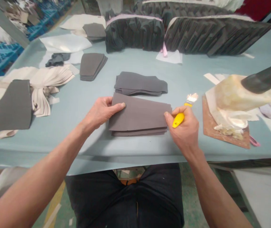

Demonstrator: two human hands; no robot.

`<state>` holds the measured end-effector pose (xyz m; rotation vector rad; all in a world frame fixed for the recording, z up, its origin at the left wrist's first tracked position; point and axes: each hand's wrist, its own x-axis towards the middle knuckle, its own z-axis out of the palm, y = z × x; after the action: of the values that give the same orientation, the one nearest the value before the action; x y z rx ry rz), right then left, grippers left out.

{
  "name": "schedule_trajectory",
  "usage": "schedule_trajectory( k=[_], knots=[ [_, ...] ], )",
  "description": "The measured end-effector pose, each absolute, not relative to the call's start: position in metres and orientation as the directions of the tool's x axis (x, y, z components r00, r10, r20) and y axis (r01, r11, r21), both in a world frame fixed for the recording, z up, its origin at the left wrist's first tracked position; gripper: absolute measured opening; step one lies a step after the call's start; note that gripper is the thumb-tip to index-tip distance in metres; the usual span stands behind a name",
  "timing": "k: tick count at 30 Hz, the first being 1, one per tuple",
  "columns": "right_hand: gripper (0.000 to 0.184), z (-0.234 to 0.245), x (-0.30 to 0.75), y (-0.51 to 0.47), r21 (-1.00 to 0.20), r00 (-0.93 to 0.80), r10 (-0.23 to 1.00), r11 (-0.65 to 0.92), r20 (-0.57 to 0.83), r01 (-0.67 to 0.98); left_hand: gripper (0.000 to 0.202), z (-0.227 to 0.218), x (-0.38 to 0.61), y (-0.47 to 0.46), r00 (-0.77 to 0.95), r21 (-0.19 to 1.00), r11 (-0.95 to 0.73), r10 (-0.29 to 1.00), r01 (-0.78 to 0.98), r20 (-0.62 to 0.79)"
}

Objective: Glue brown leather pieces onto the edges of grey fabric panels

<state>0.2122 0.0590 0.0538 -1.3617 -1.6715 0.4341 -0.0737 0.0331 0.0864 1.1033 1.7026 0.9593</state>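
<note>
A dark grey, flat cut panel (137,114) is held just over similar panels in front of me. My left hand (102,112) grips its left end, thumb on top and fingers beneath. At the opposite end, my right hand (185,126) touches the corner with thumb and fingertips. That same hand also holds a paintbrush (179,119) with a yellow handle; its bristles point away from me and carry whitish matter. Just behind lies another stack of dark grey pieces (140,83), with curved edges.
On the right, a glue-crusted container (232,93) with a dark tube stands on a brown board (209,126). Left are grey stacks (91,65), a larger grey piece (12,107) and cream pieces (40,76). Bundled dark pieces (135,34) line the back of the table (83,148).
</note>
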Motion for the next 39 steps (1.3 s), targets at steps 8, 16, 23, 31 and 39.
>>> schedule_trajectory(
  k=[8, 16, 23, 31, 39],
  knots=[
    [0.03, 0.033, 0.22, 0.054, -0.599, 0.001, 0.923, 0.249, 0.385, 0.761, 0.043, 0.074, -0.063, 0.021, -0.311, 0.712, 0.353, 0.93, 0.607, -0.195],
    [0.031, 0.023, 0.221, 0.049, -0.527, 0.026, 0.911, 0.215, 0.412, 0.822, 0.05, 0.076, -0.049, 0.019, -0.399, 0.461, 0.415, 0.907, 0.785, -0.137],
    [0.038, 0.021, 0.227, 0.05, -0.421, -0.018, 0.896, 0.227, 0.445, 0.878, 0.042, 0.076, -0.044, 0.016, -0.469, 0.351, 0.481, 0.874, 0.803, -0.125],
    [0.044, 0.022, 0.24, 0.046, -0.487, 0.063, 0.904, 0.169, 0.424, 0.857, 0.039, 0.071, -0.049, 0.012, -0.463, 0.462, 0.46, 0.879, 0.759, -0.114],
    [0.024, 0.055, 0.234, 0.03, -0.722, 0.042, 0.849, 0.421, 0.527, 0.549, 0.038, 0.057, -0.058, 0.006, -0.439, 0.586, 0.403, 0.894, 0.702, -0.09]
  ],
)
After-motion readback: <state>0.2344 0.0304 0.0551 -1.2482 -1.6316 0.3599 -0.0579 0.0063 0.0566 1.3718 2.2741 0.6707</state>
